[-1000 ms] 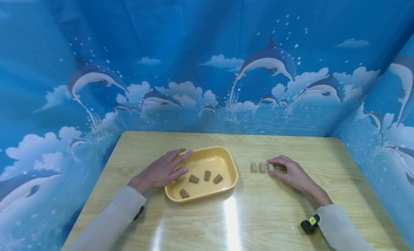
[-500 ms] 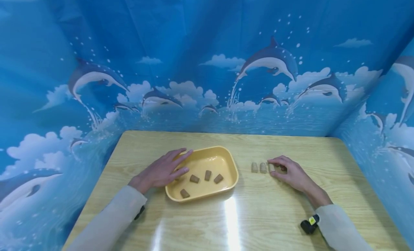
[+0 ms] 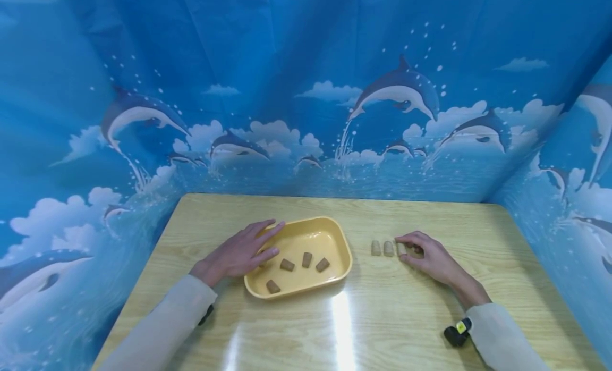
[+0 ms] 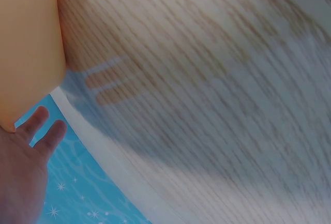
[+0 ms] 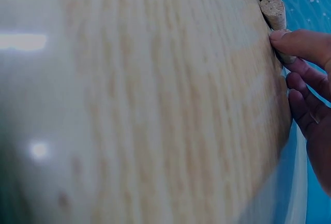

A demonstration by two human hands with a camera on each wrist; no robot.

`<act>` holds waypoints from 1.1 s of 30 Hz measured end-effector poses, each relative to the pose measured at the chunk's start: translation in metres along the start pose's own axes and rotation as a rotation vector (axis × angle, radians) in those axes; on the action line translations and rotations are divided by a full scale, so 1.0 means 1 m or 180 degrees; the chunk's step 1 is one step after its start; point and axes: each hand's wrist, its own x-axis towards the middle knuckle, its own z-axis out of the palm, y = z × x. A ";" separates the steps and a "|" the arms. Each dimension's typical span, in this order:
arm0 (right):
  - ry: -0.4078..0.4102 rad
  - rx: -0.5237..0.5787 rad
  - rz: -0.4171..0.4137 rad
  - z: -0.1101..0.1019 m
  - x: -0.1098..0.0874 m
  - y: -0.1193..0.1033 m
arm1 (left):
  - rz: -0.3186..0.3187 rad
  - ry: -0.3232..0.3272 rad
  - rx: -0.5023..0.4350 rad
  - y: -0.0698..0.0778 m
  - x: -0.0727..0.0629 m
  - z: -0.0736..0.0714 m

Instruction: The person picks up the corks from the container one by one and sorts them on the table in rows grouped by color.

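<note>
Thumb and fingers of my right hand [image 3: 427, 256] pinch a cork stopper [image 3: 401, 248] on the table, at the right end of a short row. To its left lie two more corks, the middle cork [image 3: 388, 248] and the left cork [image 3: 376, 247]. In the right wrist view the middle cork [image 5: 273, 11] shows its speckled round end, and the pinched cork is partly hidden by the thumb. My left hand [image 3: 241, 251] lies over the left rim of a yellow tray [image 3: 297, 292], its fingers spread and fairly straight. The tray's wall [image 4: 31, 38] covers part of that hand in the left wrist view.
Several brown corks lie scattered in the tray, among them one cork [image 3: 306, 260] near its middle. The wood-grain table [image 3: 401, 318] backs onto a blue dolphin-print curtain [image 3: 287, 94], which also runs along both sides.
</note>
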 end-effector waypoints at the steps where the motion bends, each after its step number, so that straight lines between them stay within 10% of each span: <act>1: -0.0005 -0.0004 0.0001 0.001 0.000 0.001 | -0.0006 0.0000 -0.0001 0.000 0.000 0.000; 33: 0.0059 0.0103 0.0062 -0.003 0.007 -0.004 | 0.0020 -0.0075 -0.0059 0.000 0.001 -0.005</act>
